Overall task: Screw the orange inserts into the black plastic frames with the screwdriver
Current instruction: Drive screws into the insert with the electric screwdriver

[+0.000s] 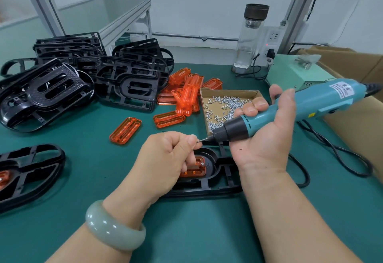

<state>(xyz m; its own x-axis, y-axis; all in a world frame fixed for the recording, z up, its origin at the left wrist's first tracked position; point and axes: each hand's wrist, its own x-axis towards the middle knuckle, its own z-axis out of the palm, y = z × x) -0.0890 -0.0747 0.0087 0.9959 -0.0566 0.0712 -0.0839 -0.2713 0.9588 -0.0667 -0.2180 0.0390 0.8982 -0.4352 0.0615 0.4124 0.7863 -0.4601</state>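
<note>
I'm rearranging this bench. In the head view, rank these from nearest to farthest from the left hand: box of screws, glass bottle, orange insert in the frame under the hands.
From the left hand:
1. Orange insert, directly under its fingers, in the frame.
2. Box of screws, beyond and to the right.
3. Glass bottle, far back, to the right.

L hand (165, 154) & R hand (267, 132): bare, forearms (290, 211) bare as far as frame shows. L wrist wears one thick rounded bangle (113, 226), pale grey-green, glossy, jade-like, snug fit w/ light highlights on top. Nails short, trimmed. R palm + wrist carry a few tiny dark specks.
</note>
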